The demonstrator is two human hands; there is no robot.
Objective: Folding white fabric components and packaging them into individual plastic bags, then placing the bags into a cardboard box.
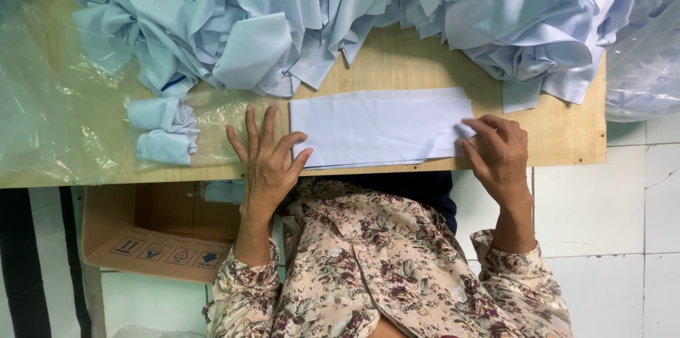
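a flat stack of cloth (375,128) is being pinched at its end by the right hand (498,150); just beside its other end, the left hand (265,161) is being held open, grasping nothing.

Left hand (265,157) splayed, right hand (496,150) curled.

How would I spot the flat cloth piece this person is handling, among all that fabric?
Find the wooden table heaped along its far side with crumpled pale-blue fabric. At the near edge, between the left hand and right hand, lies the flat cloth stack. It alone is smooth, rectangular and neatly layered.
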